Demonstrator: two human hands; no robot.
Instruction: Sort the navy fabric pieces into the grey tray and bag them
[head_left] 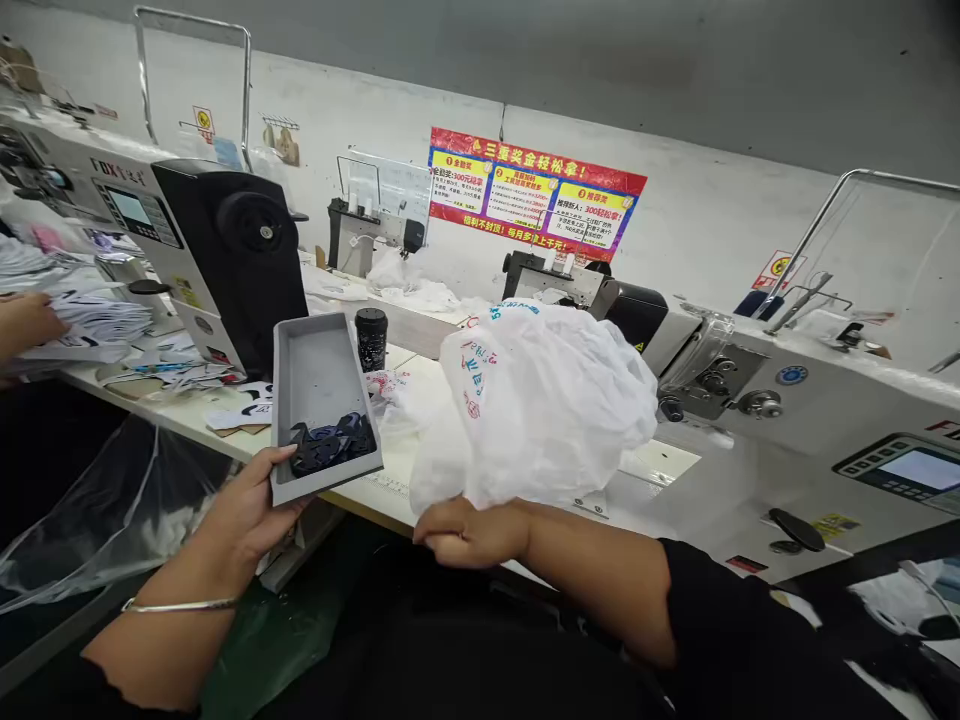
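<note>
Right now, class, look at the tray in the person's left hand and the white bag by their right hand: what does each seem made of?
The grey tray looks like matte moulded plastic, from its even, dull walls, though coated metal is possible. The bag looks like thin plastic film: soft crumples, slight sheen.

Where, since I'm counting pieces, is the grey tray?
In the head view, the grey tray is held in the left hand, left of the black cup and white plastic bag.
</note>
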